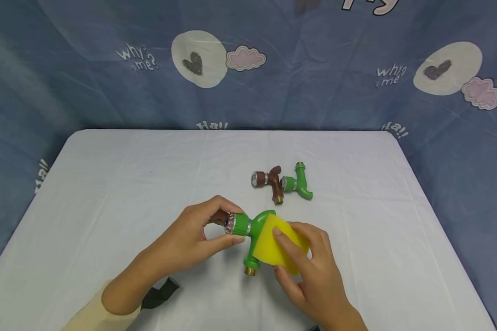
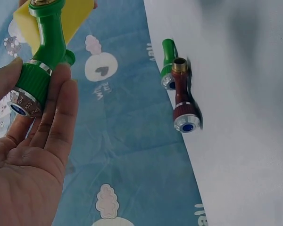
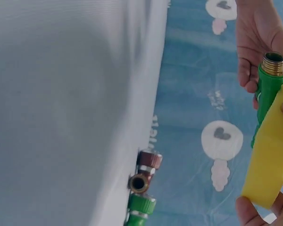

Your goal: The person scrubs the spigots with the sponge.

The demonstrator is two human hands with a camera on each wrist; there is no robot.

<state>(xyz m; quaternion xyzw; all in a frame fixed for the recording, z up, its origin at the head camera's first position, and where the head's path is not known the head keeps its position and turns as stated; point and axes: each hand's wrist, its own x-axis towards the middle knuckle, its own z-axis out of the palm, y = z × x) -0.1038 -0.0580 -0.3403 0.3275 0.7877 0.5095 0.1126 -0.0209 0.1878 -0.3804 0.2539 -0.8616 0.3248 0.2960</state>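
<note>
A green water tap point(image 1: 254, 239) with a ribbed knob and brass threaded end is held above the white table. My left hand point(image 1: 199, 230) pinches its knob between thumb and fingers; the left wrist view shows the knob point(image 2: 35, 82) in that grip. In my right hand point(image 1: 314, 271) is a yellow sponge point(image 1: 275, 243), gripped by thumb and fingers. The sponge lies against the right side of the tap's body. In the right wrist view the sponge point(image 3: 269, 146) covers part of the tap point(image 3: 269, 89).
Farther back on the white table point(image 1: 149, 174) lie a brown tap point(image 1: 275, 181) and a smaller green tap point(image 1: 301, 181), side by side. A dark strap point(image 1: 160, 294) hangs at the left wrist. A blue printed cloth point(image 1: 294, 92) rises behind the table.
</note>
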